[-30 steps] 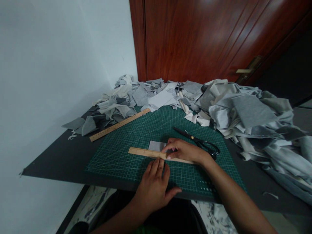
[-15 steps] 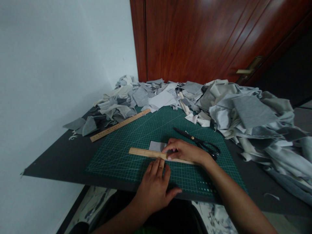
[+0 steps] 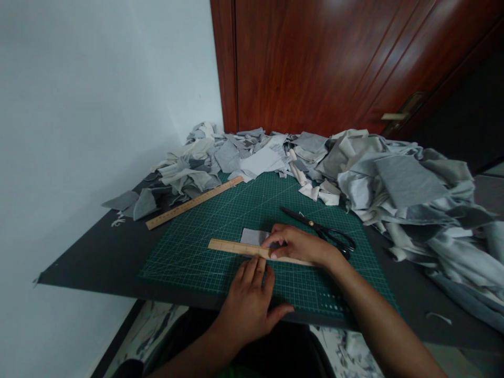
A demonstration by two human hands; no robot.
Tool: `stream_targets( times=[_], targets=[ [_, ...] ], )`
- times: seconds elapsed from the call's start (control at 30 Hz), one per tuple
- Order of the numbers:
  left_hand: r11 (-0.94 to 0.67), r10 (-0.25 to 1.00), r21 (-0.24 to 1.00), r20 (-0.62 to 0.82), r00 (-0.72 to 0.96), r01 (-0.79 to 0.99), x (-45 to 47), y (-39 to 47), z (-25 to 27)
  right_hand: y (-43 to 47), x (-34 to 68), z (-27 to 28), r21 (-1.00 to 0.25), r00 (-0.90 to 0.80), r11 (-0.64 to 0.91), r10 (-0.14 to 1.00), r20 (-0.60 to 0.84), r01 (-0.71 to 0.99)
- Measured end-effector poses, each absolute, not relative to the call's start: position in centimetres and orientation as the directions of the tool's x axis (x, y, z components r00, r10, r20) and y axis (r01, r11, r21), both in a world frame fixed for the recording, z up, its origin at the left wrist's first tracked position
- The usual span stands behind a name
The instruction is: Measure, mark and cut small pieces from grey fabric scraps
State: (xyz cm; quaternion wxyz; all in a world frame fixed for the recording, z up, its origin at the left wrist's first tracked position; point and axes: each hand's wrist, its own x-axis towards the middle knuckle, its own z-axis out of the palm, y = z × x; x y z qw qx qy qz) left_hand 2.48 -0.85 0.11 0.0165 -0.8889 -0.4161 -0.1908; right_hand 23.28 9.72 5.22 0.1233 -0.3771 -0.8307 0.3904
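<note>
A short wooden ruler (image 3: 232,245) lies across a small grey fabric piece (image 3: 254,236) on the green cutting mat (image 3: 185,262). My left hand (image 3: 250,294) rests flat with fingers stretched out, their tips at the ruler's near edge and the thumb apart to the right. My right hand (image 3: 297,244) is bent over the ruler from the right, its thumb and fingers closed onto it, and it hides part of both ruler and fabric. Just behind that hand lie black-handled scissors (image 3: 311,223), their blades pointing to the far left.
A longer wooden ruler (image 3: 192,203) lies slanted at the mat's left edge. Fabric scraps (image 3: 228,155) line the back, with a taller fabric heap (image 3: 409,178) at the right. The dark table (image 3: 106,262) meets a white wall (image 3: 98,105); a wooden door (image 3: 315,63) stands behind.
</note>
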Motion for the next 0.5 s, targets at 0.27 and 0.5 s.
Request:
stream_targets(
  times=[0.27, 0.5],
  targets=[
    [-0.654, 0.745, 0.285, 0.406, 0.529, 0.701, 1.7, 0.1, 1.3, 9.9, 23.4, 4.9, -0.745, -0.688, 0.418, 0.722, -0.075, 0.520],
    [-0.685, 0.723, 0.377, 0.458, 0.517, 0.624, 1.1, 2.5, 2.8, 10.1, 23.5, 4.5, -0.725, -0.685, 0.459, 0.728, -0.024, 0.514]
  ],
)
